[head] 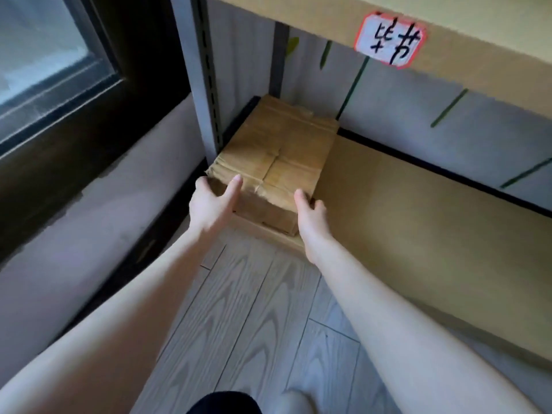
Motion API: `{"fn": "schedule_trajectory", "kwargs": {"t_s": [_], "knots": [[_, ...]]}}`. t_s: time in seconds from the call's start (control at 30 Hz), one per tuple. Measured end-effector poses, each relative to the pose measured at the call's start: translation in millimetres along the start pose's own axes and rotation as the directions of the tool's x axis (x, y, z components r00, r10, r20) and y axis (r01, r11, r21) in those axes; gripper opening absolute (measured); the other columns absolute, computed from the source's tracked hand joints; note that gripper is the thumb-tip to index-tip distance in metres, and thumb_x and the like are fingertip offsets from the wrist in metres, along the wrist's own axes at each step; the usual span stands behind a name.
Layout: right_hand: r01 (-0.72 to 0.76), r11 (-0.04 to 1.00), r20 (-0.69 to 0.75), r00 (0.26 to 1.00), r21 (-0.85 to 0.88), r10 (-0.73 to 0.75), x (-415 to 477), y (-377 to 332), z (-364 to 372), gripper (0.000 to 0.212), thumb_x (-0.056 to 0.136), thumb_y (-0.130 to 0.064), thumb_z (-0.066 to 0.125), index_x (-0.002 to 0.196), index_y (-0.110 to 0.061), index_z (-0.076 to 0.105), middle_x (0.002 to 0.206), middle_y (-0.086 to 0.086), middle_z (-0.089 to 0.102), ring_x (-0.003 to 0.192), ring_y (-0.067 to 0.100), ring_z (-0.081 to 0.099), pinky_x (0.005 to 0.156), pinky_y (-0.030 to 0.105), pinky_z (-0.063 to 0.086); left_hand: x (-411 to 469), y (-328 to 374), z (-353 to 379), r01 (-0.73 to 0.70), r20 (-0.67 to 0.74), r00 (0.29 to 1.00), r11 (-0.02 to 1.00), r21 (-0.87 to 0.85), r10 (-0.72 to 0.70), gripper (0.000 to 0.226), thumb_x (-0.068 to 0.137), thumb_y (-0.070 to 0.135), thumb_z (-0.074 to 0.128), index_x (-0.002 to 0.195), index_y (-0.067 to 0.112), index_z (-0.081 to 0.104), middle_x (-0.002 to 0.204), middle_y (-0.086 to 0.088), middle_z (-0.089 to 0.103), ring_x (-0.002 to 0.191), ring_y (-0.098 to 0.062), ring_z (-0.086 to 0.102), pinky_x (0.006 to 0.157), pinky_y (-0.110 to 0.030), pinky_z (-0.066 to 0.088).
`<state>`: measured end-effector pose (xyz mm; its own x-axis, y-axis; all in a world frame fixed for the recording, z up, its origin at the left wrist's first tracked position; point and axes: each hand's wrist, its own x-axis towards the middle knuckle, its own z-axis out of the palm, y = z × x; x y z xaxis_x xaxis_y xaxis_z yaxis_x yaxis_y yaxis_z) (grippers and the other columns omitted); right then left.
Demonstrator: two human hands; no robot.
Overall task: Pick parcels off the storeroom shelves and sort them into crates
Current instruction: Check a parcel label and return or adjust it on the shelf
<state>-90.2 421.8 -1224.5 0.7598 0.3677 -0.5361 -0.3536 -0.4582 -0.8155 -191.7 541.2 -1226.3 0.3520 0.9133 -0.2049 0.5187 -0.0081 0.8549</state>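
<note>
Plainly, the left hand (213, 201) grasps the near left corner of the cardboard parcel (277, 156), thumb on top and fingers curled round the side. The right hand (310, 213) grasps the near right corner the same way. The taped parcel sits at twelve o'clock from the hands, at the left end of the bottom shelf (418, 204), just beside the grey upright post (206, 85). At one o'clock a handwritten label (389, 40) is stuck on the upper shelf edge; at ten o'clock is a window (44, 55); at six, grey wood-grain floor (254, 309).
</note>
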Motion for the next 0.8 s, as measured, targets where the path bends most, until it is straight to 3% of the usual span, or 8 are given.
{"fn": "schedule_trajectory", "kwargs": {"t_s": [0.13, 0.2, 0.27, 0.33, 0.43, 0.53, 0.67, 0.8], "knots": [[-0.092, 0.937, 0.001, 0.995, 0.338, 0.097, -4.2, 19.3, -6.2, 0.056, 0.094, -0.043, 0.042, 0.14, -0.017, 0.027, 0.146, 0.008, 0.036, 0.128, 0.027, 0.042, 0.106, 0.039, 0.036, -33.9, 6.0, -6.3, -0.244, -0.146, 0.964, 0.958, -0.149, 0.223, 0.032, 0.083, 0.047, 0.059, 0.102, 0.024, 0.046, 0.099, 0.006, 0.057, 0.102, -0.018, 0.056, 0.094, -0.034, 0.04], [-0.188, 0.874, 0.076, 0.982, 0.449, 0.173, -10.0, 27.3, -13.3, 0.046, 0.095, -0.035, 0.045, 0.133, -0.011, 0.035, 0.137, 0.014, 0.046, 0.118, 0.029, 0.053, 0.093, 0.035, 0.047, -51.1, 14.3, -8.4, -0.439, -0.186, 0.882, 0.899, 0.015, 0.434, 0.03, 0.082, 0.039, 0.062, 0.106, 0.025, 0.052, 0.105, 0.006, 0.057, 0.107, -0.019, 0.054, 0.105, -0.055, 0.028], [-0.235, 0.909, 0.11, 0.972, 0.345, 0.209, -19.4, 31.2, -19.6, 0.038, 0.097, -0.022, 0.043, 0.13, -0.004, 0.04, 0.128, 0.023, 0.052, 0.097, 0.024, 0.062, 0.069, 0.022, 0.05, -65.3, 20.0, -5.2, -0.578, -0.12, 0.768, 0.762, 0.293, 0.629, 0.036, 0.077, 0.029, 0.067, 0.111, 0.02, 0.06, 0.113, -0.003, 0.06, 0.113, -0.029, 0.052, 0.101, -0.067, 0.024], [-0.189, 0.935, 0.017, 0.981, 0.3, 0.193, -22.9, 30.6, -25.4, 0.036, 0.095, -0.012, 0.045, 0.13, -0.005, 0.043, 0.115, 0.022, 0.058, 0.068, 0.015, 0.063, 0.047, 0.014, 0.044, -76.5, 24.4, 1.4, -0.676, 0.006, 0.677, 0.619, 0.399, 0.736, 0.034, 0.073, 0.021, 0.07, 0.107, 0.018, 0.067, 0.11, -0.01, 0.062, 0.109, -0.035, 0.055, 0.094, -0.072, 0.029], [-0.046, 0.914, -0.097, 0.991, 0.402, 0.093, -23.8, 10.9, -43.9, 0.044, 0.091, -0.038, 0.05, 0.126, -0.011, 0.049, 0.113, 0.013, 0.062, 0.084, 0.021, 0.062, 0.066, 0.027, 0.049, -84.2, 28.1, 9.2, -0.791, 0.095, 0.579, 0.531, 0.303, 0.81, 0.03, 0.072, 0.007, 0.067, 0.101, 0.011, 0.07, 0.106, -0.016, 0.063, 0.104, -0.039, 0.056, 0.094, -0.059, 0.04], [0.006, 0.916, 0.006, 1.0, 0.402, -0.009, -25.6, -9.9, -52.7, 0.071, 0.077, -0.067, 0.05, 0.13, -0.02, 0.047, 0.129, 0.005, 0.056, 0.114, 0.024, 0.055, 0.089, 0.038, 0.046, -85.1, 33.1, 8.7, -0.752, 0.004, 0.653, 0.648, 0.119, 0.757, 0.036, 0.074, 0.003, 0.059, 0.109, 0.003, 0.065, 0.116, -0.019, 0.058, 0.113, -0.037, 0.051, 0.1, -0.03, 0.035], [0.101, 0.962, 0.033, 0.993, 0.254, -0.113, -33.2, -15.0, -46.7, 0.066, 0.081, -0.053, 0.059, 0.135, -0.019, 0.04, 0.139, -0.003, 0.047, 0.124, 0.015, 0.046, 0.108, 0.037, 0.032, -85.4, 35.4, 4.8, -0.455, -0.043, 0.89, 0.883, -0.117, 0.454, 0.055, 0.087, 0.025, 0.059, 0.135, 0.005, 0.041, 0.143, -0.013, 0.038, 0.135, -0.02, 0.033, 0.108, -0.018, 0.021], [0.084, 0.915, -0.057, 0.996, 0.395, -0.067, -37.4, -11.5, -58.0, 0.05, 0.089, -0.038, 0.054, 0.133, -0.018, 0.042, 0.132, 0.004, 0.053, 0.116, 0.024, 0.054, 0.102, 0.047, 0.04, -84.2, 34.5, 3.2, -0.238, -0.049, 0.97, 0.881, -0.409, 0.239, 0.023, 0.094, 0.035, 0.044, 0.097, 0.022, 0.062, 0.094, 0.011, 0.064, 0.093, 0.0, 0.057, 0.086, -0.024, 0.042]]}}
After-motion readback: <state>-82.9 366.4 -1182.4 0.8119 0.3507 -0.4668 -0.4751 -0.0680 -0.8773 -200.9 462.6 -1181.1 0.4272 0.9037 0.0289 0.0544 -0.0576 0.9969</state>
